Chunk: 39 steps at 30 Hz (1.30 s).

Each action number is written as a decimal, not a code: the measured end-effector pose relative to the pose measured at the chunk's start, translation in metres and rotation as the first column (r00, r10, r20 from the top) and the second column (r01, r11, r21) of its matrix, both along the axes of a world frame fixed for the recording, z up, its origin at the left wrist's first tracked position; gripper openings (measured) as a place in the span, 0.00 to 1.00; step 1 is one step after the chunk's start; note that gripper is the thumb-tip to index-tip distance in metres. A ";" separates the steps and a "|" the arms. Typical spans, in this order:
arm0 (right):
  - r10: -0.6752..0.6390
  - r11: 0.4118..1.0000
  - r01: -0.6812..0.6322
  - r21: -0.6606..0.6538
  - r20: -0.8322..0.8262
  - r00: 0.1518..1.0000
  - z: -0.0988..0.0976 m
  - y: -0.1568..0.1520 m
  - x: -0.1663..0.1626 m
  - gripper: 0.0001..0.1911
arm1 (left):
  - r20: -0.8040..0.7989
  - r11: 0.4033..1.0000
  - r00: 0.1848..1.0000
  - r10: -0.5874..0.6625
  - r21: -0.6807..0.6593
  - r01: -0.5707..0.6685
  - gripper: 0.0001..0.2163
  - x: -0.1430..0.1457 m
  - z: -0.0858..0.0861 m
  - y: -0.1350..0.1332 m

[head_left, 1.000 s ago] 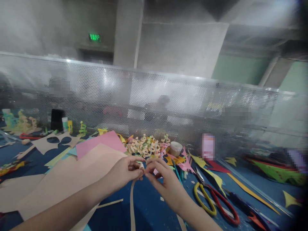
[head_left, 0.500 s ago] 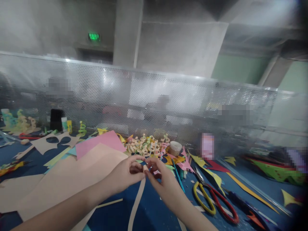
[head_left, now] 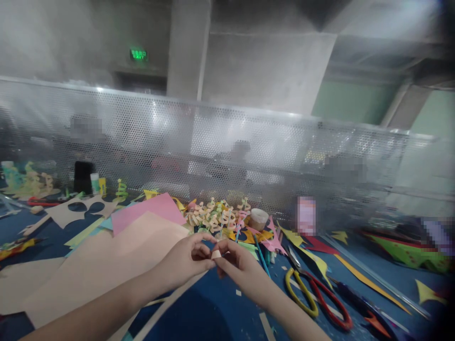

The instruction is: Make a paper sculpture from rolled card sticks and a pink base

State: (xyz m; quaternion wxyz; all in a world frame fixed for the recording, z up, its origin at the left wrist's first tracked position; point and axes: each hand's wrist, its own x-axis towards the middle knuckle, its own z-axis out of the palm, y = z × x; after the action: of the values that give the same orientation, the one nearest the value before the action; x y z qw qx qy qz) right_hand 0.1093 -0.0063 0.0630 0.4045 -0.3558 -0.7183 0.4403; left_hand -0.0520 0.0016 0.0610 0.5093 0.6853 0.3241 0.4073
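Above the middle of the blue table, my left hand (head_left: 186,258) and my right hand (head_left: 238,265) meet fingertip to fingertip. Between them is a narrow pale peach paper strip (head_left: 173,301), its end curled at the fingertips and its tail slanting down to the lower left. Both hands are closed in a pinch on it; the fingers hide part of the curl. Left of my left hand lie large peach paper sheets (head_left: 88,265) and a pink sheet (head_left: 145,215). Just beyond my fingers stands a cluster of curled paper spirals (head_left: 213,215).
Scissors (head_left: 302,293) with one yellow and one red handle lie at right, near a dark blue pen-like tool (head_left: 359,300). A roll of white tape (head_left: 259,218) stands behind. Paper scraps (head_left: 313,260) are strewn about. A perforated metal screen (head_left: 159,137) borders the table's far side.
The strip's tail has swung from hanging nearly straight down to slanting lower left. My right hand has turned slightly, and more of the curled end shows at the fingertips.
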 end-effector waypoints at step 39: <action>0.169 0.943 -0.082 -0.324 0.250 0.953 0.010 0.000 0.024 0.05 | -0.303 0.992 0.945 -0.123 -0.051 0.113 0.07 -0.001 0.005 -0.004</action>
State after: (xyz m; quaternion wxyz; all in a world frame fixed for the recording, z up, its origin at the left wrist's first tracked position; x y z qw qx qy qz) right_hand 0.1335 -0.0062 0.0726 0.2113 -0.4254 -0.7107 0.5189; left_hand -0.0529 -0.0020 0.0663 0.4878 0.7496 0.3640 0.2601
